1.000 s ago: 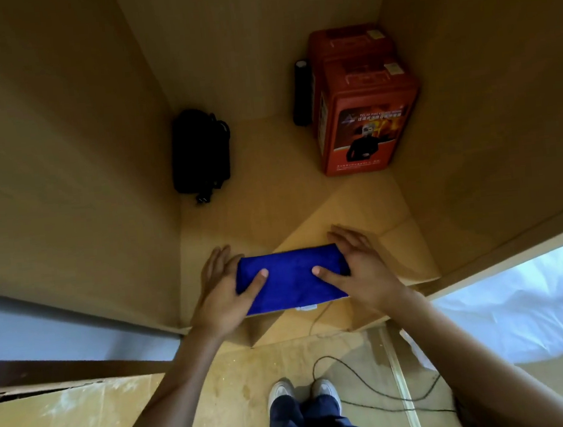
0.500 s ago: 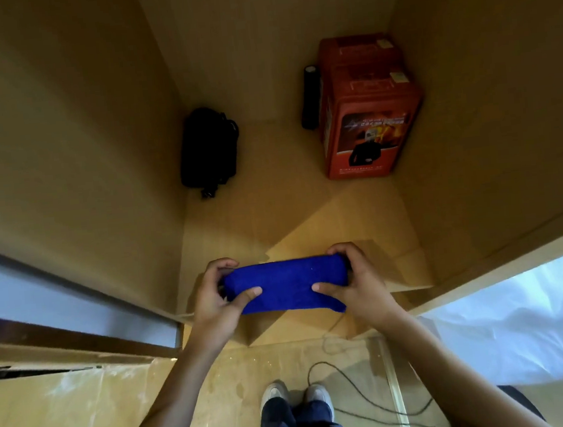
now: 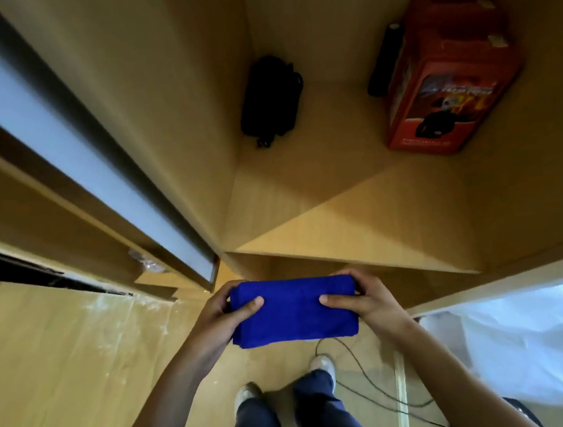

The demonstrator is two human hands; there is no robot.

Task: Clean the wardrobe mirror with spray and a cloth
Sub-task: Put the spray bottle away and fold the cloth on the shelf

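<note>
A folded blue cloth (image 3: 294, 310) hangs in the air in front of the open wooden wardrobe, above the floor. My left hand (image 3: 219, 317) grips its left end, thumb on top and fingers curled underneath. My right hand (image 3: 365, 300) grips the right end the same way. The edge of the wardrobe's sliding door (image 3: 70, 144) runs diagonally at the left, showing a pale grey strip. No spray bottle is in view.
On the wardrobe shelf (image 3: 342, 214) stand a red box (image 3: 445, 73), a black cylinder (image 3: 384, 62) beside it and a black pouch (image 3: 271, 99). A black cable (image 3: 368, 382) lies on the wooden floor by my feet. White bedding (image 3: 540, 343) is at the right.
Both hands closed on the cloth and lifted it off the front of the shelf, pulling it back toward me. The view swung right, bringing the door edge into sight.
</note>
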